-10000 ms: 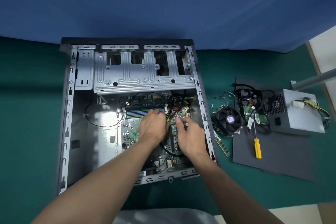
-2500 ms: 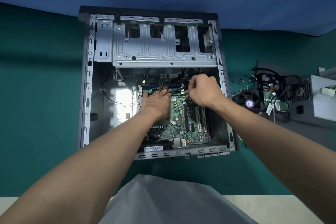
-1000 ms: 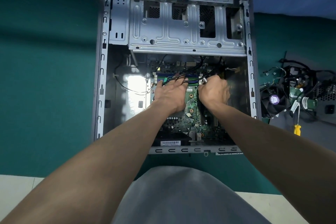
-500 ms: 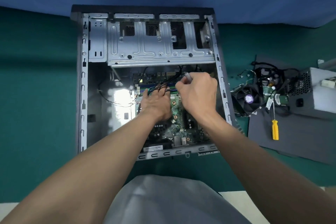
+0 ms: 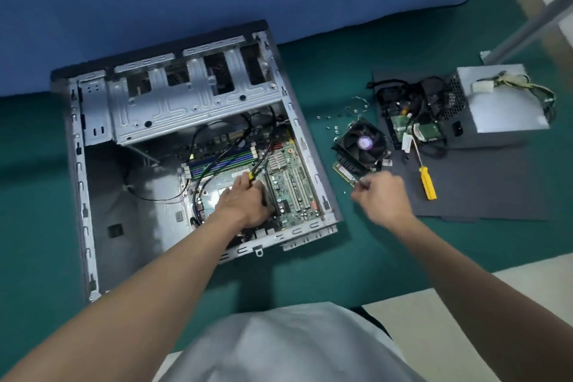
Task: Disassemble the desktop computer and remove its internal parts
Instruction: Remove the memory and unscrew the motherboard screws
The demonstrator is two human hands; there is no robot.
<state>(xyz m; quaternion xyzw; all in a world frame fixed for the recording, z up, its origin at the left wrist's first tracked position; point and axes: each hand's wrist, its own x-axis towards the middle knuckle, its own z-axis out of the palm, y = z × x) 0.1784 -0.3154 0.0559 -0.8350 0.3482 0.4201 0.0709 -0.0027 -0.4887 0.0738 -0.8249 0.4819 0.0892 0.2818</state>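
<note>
Left hand (image 5: 245,200) pinched the cables (image 5: 224,157) running away across the motherboard (image 5: 290,178)—right hand (image 5: 383,195), grip unclear, hung farther off, outside the case (image 5: 78,170).

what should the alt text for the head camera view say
A person's left hand rests on the motherboard inside an open computer case on a green mat, while the right hand hovers outside it near removed parts: a cooler fan, a power supply and a yellow screwdriver.

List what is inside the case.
A motherboard, RAM sticks, black cables and the left hand. The hand hides the board's middle; the drive cage covers whatever lies beneath.
</note>
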